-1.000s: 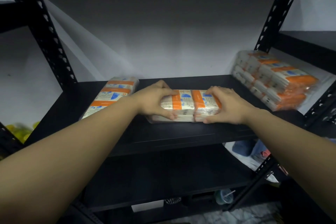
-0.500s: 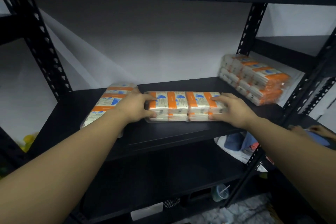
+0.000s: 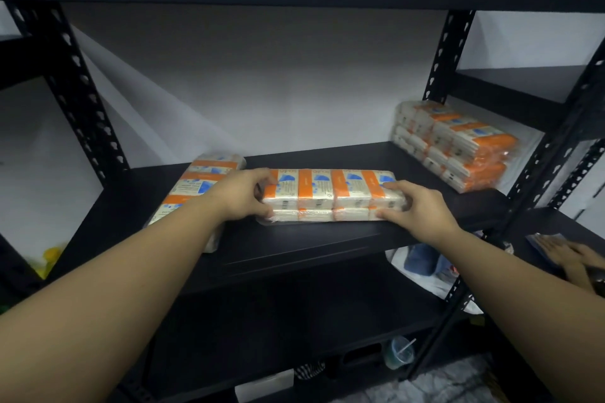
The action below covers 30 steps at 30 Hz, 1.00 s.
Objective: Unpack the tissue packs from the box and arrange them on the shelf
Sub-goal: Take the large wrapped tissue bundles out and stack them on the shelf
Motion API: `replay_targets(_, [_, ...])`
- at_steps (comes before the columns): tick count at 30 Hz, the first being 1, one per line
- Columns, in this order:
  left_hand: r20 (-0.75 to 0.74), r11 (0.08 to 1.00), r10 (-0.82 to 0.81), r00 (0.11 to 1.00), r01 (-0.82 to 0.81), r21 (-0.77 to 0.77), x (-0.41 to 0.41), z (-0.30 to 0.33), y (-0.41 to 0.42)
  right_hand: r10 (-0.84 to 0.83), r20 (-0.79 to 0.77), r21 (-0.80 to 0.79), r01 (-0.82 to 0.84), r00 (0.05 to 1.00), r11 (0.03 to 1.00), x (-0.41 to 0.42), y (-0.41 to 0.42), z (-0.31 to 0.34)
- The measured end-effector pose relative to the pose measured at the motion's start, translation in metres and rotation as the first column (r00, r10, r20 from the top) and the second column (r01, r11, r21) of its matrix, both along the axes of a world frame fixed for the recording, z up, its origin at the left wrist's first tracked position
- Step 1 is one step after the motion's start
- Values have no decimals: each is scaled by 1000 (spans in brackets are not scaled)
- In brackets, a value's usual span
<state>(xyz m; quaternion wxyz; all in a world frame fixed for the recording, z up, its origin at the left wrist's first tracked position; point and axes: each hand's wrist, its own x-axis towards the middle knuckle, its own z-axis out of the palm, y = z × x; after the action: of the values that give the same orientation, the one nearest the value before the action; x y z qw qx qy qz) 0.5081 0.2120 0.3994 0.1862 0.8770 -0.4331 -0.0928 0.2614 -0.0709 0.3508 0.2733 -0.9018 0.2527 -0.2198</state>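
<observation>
Spanning the whole view, a black metal shelf (image 3: 327,239) stands against a white wall (image 3: 262,91). Three tissue bundles lie on it: the middle bundle (image 3: 330,195) between the hands, one (image 3: 196,186) just beyond the left hand (image 3: 242,196), one (image 3: 455,144) well beyond the right hand (image 3: 422,209). Both hands curl round the middle bundle's ends. A cup (image 3: 397,353) sits below.

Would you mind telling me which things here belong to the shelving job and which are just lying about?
Job: middle tissue pack, gripped by left hand and right hand; left tissue pack; right tissue stack; shelf.
Lying about: plastic cup; white bag; yellow object.
</observation>
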Motion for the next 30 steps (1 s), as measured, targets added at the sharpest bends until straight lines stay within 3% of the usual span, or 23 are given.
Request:
replay_targets(8, [-58,994,-14,998,8,-108,6,0,1,5,54,46,-7,999,999,-2,-7,-1])
replay_targets(12, [-199,968,-26,980,-25,-249,19,5,-5,-28,105,39,24,994,999,-5,-10,10])
replay_targets(18, [-424,879,-169,890,-59,-472,23,35,-36,-87,211,0,89,974,996,-21,-34,47])
replay_targets(30, [-560,647,-328,761,-252,-720,25,43,-189,-201,436,-113,276,877,955,-71,-82,102])
